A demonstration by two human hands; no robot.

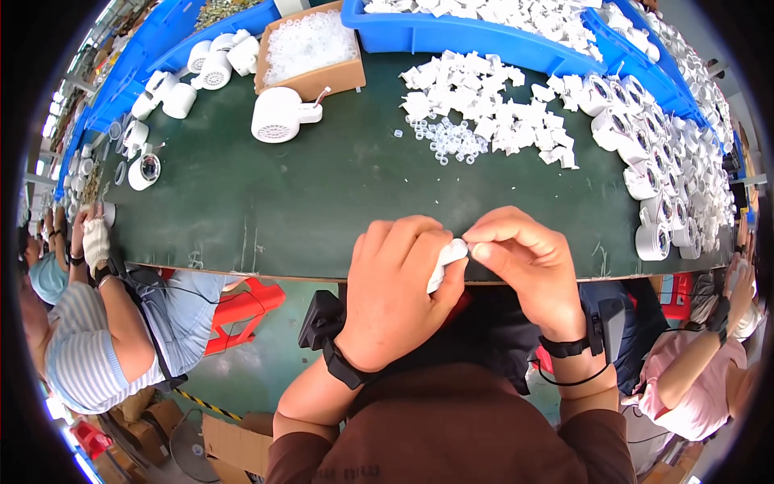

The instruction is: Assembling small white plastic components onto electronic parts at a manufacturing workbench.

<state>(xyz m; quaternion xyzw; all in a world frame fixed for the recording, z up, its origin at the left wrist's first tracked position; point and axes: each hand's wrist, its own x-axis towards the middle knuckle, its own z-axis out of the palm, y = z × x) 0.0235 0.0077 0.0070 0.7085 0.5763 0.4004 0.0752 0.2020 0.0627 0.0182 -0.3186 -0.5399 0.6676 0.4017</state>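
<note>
Close to the table's near edge, my left hand point(393, 290) is closed around a small white plastic part point(448, 260), mostly covered by the fingers. My right hand point(532, 270) meets it from the right, thumb and forefinger pinched together at the part's upper end. Whatever sits in that pinch is too small to make out. Beyond the hands lie a pile of small clear plastic rings point(458, 140) and a heap of loose white plastic pieces point(468, 93). A white rounded housing point(278, 115) with a grille and a short neck stands farther to the left.
A cardboard box point(314, 81) of clear plastic pieces and a blue bin point(476, 40) of white parts line the far side. Rows of white round units point(651, 206) crowd the right; more housings point(214, 71) stand far left. Other people sit at both sides, near a red stool point(246, 315).
</note>
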